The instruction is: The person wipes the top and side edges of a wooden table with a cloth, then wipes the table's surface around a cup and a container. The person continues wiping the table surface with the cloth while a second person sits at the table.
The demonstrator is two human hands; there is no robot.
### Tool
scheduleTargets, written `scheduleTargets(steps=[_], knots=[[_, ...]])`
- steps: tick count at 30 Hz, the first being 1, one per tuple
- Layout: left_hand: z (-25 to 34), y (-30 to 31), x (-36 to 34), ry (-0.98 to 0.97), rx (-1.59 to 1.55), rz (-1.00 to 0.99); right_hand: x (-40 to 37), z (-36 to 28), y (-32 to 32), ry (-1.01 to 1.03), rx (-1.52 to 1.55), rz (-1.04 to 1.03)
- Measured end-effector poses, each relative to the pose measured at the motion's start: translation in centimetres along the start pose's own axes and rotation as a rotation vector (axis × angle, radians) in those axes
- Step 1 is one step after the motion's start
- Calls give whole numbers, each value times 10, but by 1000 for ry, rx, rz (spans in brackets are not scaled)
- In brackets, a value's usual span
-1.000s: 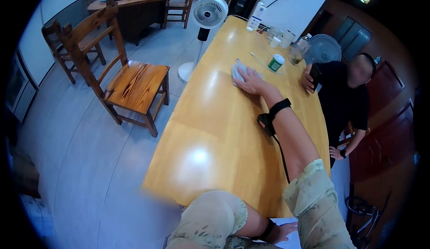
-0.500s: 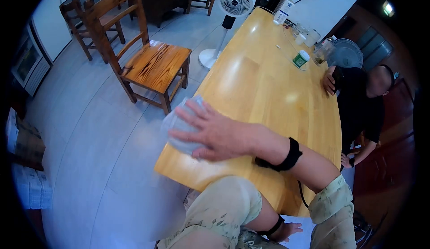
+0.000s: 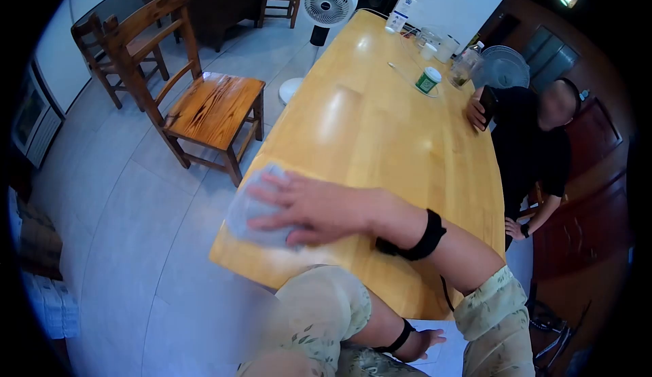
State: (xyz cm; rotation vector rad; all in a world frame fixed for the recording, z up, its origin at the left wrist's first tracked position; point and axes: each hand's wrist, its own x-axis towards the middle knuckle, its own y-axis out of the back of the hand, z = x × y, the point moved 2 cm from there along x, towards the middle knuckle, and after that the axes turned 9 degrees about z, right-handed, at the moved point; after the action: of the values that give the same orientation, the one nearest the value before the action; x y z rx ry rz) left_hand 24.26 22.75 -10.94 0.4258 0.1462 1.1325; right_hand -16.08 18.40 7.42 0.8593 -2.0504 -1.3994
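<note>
My right hand (image 3: 305, 209) reaches across to the left end of the wooden table (image 3: 401, 139). Its fingers are spread over a pale, crumpled cloth (image 3: 255, 231), holding it against the tabletop near the corner. Part of the cloth is hidden beneath the palm, and its outline is smeared by motion. Low in the view, my left hand (image 3: 422, 345) is close to my body below the table's near edge, beside a white surface. Its fingers are stretched out with nothing in them. Black bands circle both my wrists.
A wooden chair (image 3: 214, 109) and a standing fan (image 3: 329, 4) are left of the table. At the far end are a green-and-white cup (image 3: 428, 80), a white bottle (image 3: 401, 12) and clear containers. A person (image 3: 533, 139) with a phone (image 3: 487, 105) sits at the right.
My right hand and the cloth have moved inward from the table's left edge. The whole view has shifted, so the furniture appears farther left. My left hand stays low by my body.
</note>
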Motion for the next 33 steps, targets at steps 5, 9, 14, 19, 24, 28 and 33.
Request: scheduleTargets(steps=[5, 9, 14, 19, 24, 28, 33], knots=[[-13, -12, 2, -3, 65, -65, -58, 97, 31, -414, -177, 137], [-29, -45, 15, 278, -693, 111, -179, 195, 49, -788, -329, 259], [-91, -123, 47, -187, -525, 451, -334, 211, 60, -1095, -459, 288], [-43, -67, 42, 570, -1302, 88, -348, 169, 55, -1291, -443, 209], [22, 12, -7, 865, -1616, 99, -313, 126, 51, -1171, -366, 146], [-9, -19, 19, 826, -1321, 40, -254, 68, 31, -956, -255, 157], [-3, -7, 1, 718, -1297, 58, -146, -21, 13, -586, -188, 42]])
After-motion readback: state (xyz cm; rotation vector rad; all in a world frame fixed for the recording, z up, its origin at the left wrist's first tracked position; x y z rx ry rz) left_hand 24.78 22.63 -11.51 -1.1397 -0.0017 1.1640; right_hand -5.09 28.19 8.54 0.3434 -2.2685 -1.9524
